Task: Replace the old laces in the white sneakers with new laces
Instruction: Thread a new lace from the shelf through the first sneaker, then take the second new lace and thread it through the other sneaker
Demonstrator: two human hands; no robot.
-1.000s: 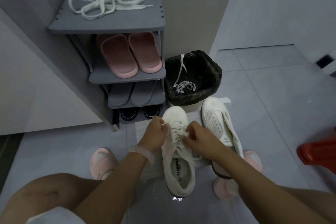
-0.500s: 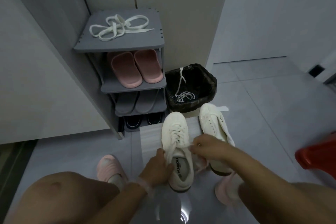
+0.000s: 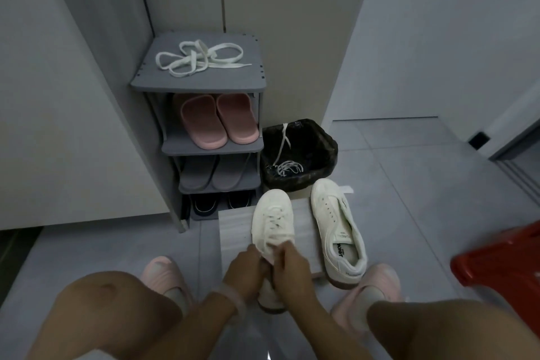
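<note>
**One shoe laced, one shoe still bare**

The fingers (image 3: 264, 253) of both hands are curled in, close together, at the top of the laces on the near sneaker (image 3: 273, 221). They look like they are pinching the loose lace ends there, maybe to tie a bow, but the ends are hidden under the fingers, so I cannot be sure. The left hand (image 3: 245, 270) and the right hand (image 3: 292, 269) touch each other over the shoe's opening.

This sneaker sits on a pale mat (image 3: 233, 231) on the floor, toe pointing away from the person. White laces already cross all the way up its front. So I think the threading on this shoe is done and only the knot is left.

The other sneaker (image 3: 339, 228) lies just beside it to the right, partly on the mat. Its holes are open and no lace shows in it. It still needs a lace.

A thin white lace (image 3: 287, 166) lies in the black bin (image 3: 327, 149) behind the shoes, with one end hanging over the rim. That looks like an old one thrown away. A wide white lace (image 3: 198, 60) lies in a loose heap on top of the grey shoe rack (image 3: 198, 86). I guess it is the new one for the bare shoe.

So the job looks about half done.
</note>
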